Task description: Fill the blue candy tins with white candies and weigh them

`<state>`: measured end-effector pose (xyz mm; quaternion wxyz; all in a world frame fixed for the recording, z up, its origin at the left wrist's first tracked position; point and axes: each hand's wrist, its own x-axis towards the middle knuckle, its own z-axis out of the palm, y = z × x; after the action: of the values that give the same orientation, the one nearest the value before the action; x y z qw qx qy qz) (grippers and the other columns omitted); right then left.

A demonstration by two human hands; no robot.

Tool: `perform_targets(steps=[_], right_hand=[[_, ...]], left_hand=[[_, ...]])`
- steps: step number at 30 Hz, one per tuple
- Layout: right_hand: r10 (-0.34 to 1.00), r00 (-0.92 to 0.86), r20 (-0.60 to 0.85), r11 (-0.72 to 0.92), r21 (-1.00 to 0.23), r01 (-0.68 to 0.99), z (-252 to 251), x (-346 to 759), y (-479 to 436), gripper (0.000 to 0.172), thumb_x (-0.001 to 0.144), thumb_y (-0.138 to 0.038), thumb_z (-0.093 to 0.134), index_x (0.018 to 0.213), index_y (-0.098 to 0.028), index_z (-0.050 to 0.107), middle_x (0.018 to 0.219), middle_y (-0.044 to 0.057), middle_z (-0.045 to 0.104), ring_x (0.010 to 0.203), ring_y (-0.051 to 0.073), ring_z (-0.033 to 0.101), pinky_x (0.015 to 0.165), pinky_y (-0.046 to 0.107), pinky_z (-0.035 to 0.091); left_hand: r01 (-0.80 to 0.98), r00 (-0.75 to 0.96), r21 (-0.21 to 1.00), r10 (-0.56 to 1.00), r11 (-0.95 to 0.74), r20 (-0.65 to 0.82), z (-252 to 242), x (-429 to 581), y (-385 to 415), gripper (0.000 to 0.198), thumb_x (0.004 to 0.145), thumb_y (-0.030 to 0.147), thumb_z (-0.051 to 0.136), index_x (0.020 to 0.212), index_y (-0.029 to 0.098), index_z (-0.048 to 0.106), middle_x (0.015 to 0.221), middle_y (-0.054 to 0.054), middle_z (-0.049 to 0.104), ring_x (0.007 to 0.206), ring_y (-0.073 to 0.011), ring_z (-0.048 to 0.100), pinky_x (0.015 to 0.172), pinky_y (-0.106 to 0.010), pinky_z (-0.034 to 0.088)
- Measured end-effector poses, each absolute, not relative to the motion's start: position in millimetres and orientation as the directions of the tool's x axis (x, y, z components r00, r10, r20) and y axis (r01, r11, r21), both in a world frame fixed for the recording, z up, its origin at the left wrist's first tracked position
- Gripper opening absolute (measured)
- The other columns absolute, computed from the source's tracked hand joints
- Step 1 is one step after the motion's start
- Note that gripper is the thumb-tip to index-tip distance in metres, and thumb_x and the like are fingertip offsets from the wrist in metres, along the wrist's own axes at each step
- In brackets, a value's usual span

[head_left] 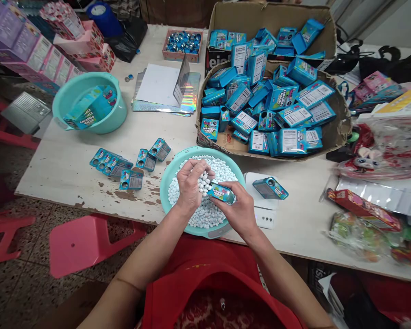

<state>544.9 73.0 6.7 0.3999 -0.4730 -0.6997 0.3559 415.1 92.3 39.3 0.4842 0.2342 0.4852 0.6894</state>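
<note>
A turquoise basin [167, 170] full of small white candies [208, 218] stands at the table's front edge. Above it, my left hand [191, 183] is cupped and closed around a bunch of the candies. My right hand [239, 208] grips a small blue candy box [223, 193], tilted so that its open end faces the candies in my left hand. Right of the basin, another blue box [270, 188] rests on a white scale [264, 217]. Several more blue boxes [130, 179] with round holes stand left of the basin.
Behind the basin, a cardboard box [238, 145] holds a heap of blue boxes, with a second carton [270, 10] behind it. A second turquoise basin [114, 116], shiny sheets [192, 89] and a tray of lids [182, 58] lie farther back. Plastic-wrapped goods [359, 235] crowd the right side.
</note>
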Motion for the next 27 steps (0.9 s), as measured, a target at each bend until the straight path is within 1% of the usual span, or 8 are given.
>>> perform_targets(steps=[3,6,10,14,18,21,27], right_hand=[[0.951,-0.238,0.197,0.28,-0.874,0.397,7,545,73,0.028,0.072,-0.03,0.074,0.098,-0.023,0.063,0.095,0.004,0.068,0.093,0.024,0.064,0.082,0.038,0.048],[0.957,-0.24,0.163,0.25,-0.884,0.394,6,546,73,0.029,0.072,-0.031,0.073,0.098,-0.023,0.063,0.096,0.004,0.068,0.095,0.025,0.064,0.083,0.039,0.048],[0.961,-0.235,0.146,0.229,-0.896,0.379,6,547,73,0.029,0.072,-0.031,0.073,0.098,-0.023,0.063,0.096,0.004,0.067,0.094,0.024,0.063,0.083,0.038,0.047],[0.963,-0.231,0.141,0.22,-0.904,0.365,9,548,72,0.028,0.072,-0.029,0.073,0.098,-0.024,0.063,0.095,0.004,0.067,0.093,0.024,0.063,0.082,0.038,0.047],[0.969,-0.197,0.151,0.215,-0.908,0.359,11,551,72,0.028,0.071,-0.029,0.073,0.097,-0.023,0.063,0.095,0.003,0.067,0.093,0.023,0.063,0.083,0.037,0.047],[0.969,-0.195,0.154,0.216,-0.911,0.351,10,552,71,0.028,0.071,-0.028,0.073,0.097,-0.023,0.063,0.093,0.003,0.067,0.091,0.023,0.064,0.081,0.036,0.048],[0.972,-0.191,0.14,0.199,-0.918,0.344,7,551,70,0.027,0.072,-0.028,0.071,0.097,-0.023,0.063,0.094,0.003,0.067,0.093,0.022,0.064,0.083,0.036,0.047]], left_hand=[[-0.42,-0.436,0.904,0.891,-0.08,-0.124,40,416,94,0.031,0.074,0.039,0.069,0.063,0.016,0.051,0.061,0.002,0.052,0.053,-0.0085,0.054,0.052,-0.021,0.046],[-0.411,-0.445,0.908,0.887,-0.083,-0.121,40,417,94,0.033,0.075,0.042,0.069,0.064,0.016,0.052,0.06,0.003,0.051,0.052,-0.0082,0.052,0.051,-0.022,0.045],[-0.385,-0.433,0.918,0.896,-0.088,-0.095,39,422,94,0.029,0.075,0.039,0.07,0.068,0.017,0.053,0.059,0.003,0.052,0.051,-0.0082,0.052,0.052,-0.022,0.044],[-0.339,-0.461,0.937,0.883,-0.083,-0.089,39,425,95,0.025,0.074,0.036,0.072,0.073,0.017,0.055,0.055,0.005,0.051,0.047,-0.007,0.048,0.048,-0.02,0.041],[-0.351,-0.456,0.931,0.886,-0.101,-0.076,42,427,95,0.026,0.074,0.037,0.071,0.074,0.018,0.054,0.053,0.006,0.048,0.043,-0.0063,0.045,0.042,-0.019,0.037],[-0.36,-0.455,0.929,0.886,-0.087,-0.093,44,429,95,0.029,0.073,0.041,0.072,0.073,0.019,0.053,0.053,0.006,0.047,0.042,-0.0058,0.042,0.039,-0.018,0.035],[-0.365,-0.446,0.929,0.888,-0.071,-0.108,42,435,95,0.032,0.071,0.043,0.074,0.072,0.019,0.053,0.052,0.006,0.046,0.043,-0.0055,0.042,0.039,-0.018,0.034]])
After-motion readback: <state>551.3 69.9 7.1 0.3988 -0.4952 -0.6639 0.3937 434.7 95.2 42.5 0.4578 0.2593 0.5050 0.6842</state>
